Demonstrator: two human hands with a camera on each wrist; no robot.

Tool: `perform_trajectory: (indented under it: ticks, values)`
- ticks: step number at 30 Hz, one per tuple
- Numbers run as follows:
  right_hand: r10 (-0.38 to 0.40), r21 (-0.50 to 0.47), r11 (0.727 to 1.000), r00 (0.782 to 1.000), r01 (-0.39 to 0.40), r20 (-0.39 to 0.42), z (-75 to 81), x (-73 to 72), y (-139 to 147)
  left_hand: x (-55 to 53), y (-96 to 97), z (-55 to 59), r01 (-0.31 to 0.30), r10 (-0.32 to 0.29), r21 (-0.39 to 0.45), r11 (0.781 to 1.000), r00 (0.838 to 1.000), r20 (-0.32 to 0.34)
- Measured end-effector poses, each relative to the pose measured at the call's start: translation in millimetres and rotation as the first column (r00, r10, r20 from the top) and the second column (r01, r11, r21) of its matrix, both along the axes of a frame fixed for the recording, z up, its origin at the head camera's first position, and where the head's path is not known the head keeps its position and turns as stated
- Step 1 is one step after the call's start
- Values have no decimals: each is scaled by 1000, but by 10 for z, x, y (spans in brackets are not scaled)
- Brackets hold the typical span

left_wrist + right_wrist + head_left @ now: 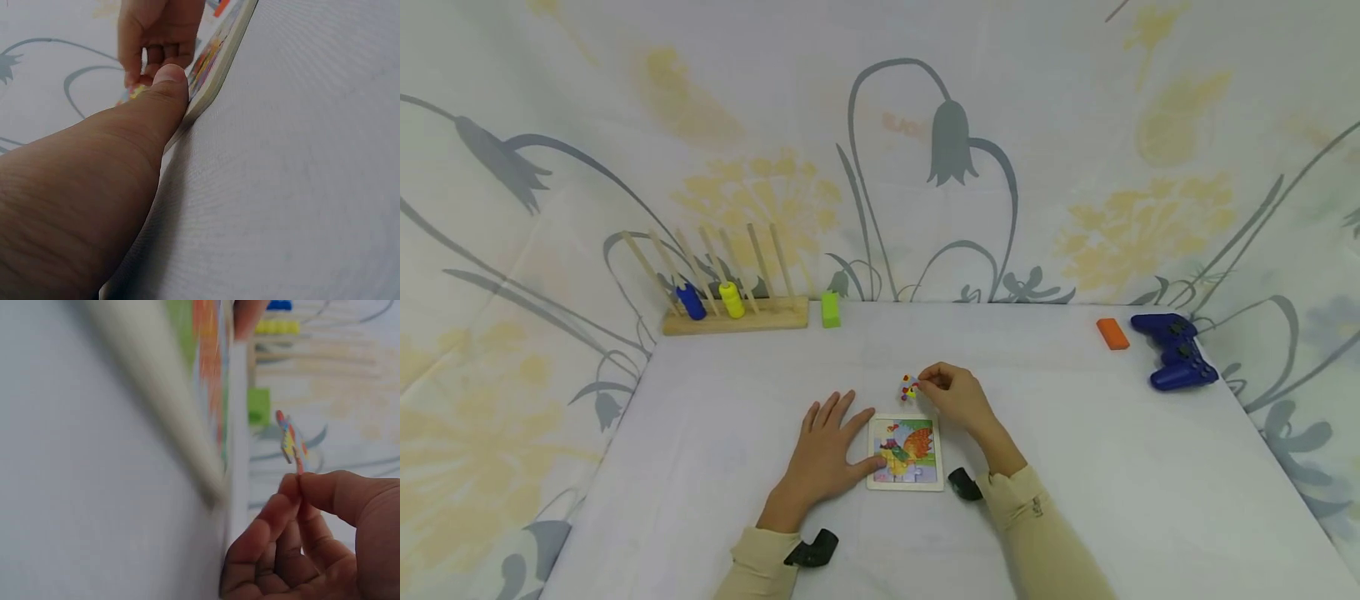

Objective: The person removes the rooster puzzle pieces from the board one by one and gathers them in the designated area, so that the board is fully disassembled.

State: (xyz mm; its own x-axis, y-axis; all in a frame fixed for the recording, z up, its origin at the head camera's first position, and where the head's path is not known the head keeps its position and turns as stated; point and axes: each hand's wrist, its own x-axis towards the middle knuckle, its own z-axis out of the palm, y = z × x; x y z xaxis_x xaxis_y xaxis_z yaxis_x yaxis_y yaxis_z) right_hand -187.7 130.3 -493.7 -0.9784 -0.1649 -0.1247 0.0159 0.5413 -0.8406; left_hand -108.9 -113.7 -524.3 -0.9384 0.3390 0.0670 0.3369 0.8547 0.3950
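Note:
My right hand (955, 395) pinches a small colourful jigsaw piece (909, 389) between thumb and fingertips, just above the far edge of a square puzzle board (941, 457). In the right wrist view the jigsaw piece (289, 440) stands on edge, its red, yellow and blue print showing. The board has a pale frame and a picture of a bird with orange feathers. Spread beside the board's left side, my left hand (826, 457) rests with its thumb over the frame and onto the picture. The left wrist view shows the thumb (164, 94) against the board's edge.
A wooden peg rack (775, 314) with blue rings (690, 302) and yellow rings (731, 300) stands at the back left. Beside it is a green block (831, 309). An orange block (1112, 333) and a blue game controller (1176, 352) lie at the back right.

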Motion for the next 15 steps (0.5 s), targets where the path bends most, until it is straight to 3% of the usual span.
perform_trajectory:
  ticks: [7,15]
  values:
    - [-13,120,993,997,3,78,52,-456,57,3,-16,3,-13,13,-16,1000,1000,-4]
    - [-18,229,973,1000,15,11,22,-838,-97,6,23,16,-7,7,8,1000,1000,1]
